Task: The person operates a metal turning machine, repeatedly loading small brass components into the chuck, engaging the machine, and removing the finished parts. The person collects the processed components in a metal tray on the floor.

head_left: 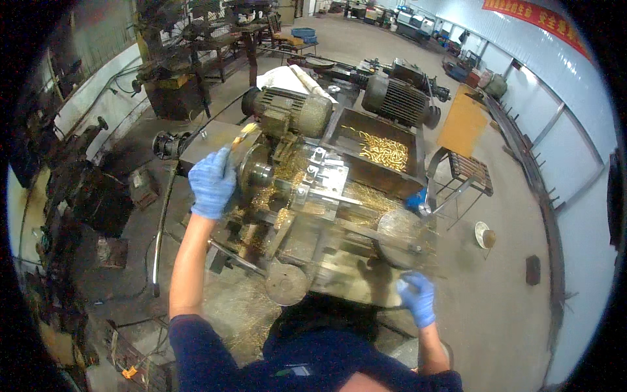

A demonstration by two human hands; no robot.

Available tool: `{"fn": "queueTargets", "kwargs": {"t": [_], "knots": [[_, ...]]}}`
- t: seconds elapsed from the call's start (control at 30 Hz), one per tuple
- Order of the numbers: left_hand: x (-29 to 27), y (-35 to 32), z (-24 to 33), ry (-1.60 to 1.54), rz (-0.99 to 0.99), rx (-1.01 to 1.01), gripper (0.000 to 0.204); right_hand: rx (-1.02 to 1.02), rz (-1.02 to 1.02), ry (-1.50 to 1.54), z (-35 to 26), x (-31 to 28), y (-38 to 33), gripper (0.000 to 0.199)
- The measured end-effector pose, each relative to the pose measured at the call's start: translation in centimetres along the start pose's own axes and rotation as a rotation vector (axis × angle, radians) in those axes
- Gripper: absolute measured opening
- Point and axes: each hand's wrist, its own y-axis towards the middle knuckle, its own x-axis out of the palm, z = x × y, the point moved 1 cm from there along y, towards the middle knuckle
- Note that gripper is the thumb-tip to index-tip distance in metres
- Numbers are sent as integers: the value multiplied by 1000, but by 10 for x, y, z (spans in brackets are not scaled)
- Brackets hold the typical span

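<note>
My left hand point(212, 184), in a blue knitted glove, is closed around the handle of a brush point(244, 135) with pale yellow bristles. The brush points up and away, beside the round chuck point(256, 168) at the left of a small lathe. My right hand point(418, 300), also gloved in blue, is low at the right by the machine's front edge. Its fingers are curled, and a small whitish patch shows at them; what it is, I cannot make out. Brass-coloured chips cover the carriage and the metal tool block point(324, 176) between the hands.
Behind the carriage, a metal tray point(418, 171) holds many small brass pieces. Two electric motors point(300, 112) point(395, 99) stand at the back. A round handwheel point(287, 284) juts out in front. At the right are a slatted stool point(471, 171) and an orange-brown board point(462, 121).
</note>
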Motion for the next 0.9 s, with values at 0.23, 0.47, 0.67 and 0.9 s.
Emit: {"fn": "queueTargets", "kwargs": {"t": [0.23, 0.47, 0.67, 0.9], "knots": [[-3, -37, -26, 124, -426, -226, 28, -39, -9, 0, 2, 1, -3, 18], [-9, -32, -22, -8, -487, -323, 38, 47, 79, -201, 36, -40, -22, 25], [-50, -105, -12, -289, -209, -610, 37, 649, 411, -289, 123, -122, -100, 44], [41, -181, 3, -299, -672, -552, 43, 1337, -42, -603, 203, -139, -327, 44]]}}
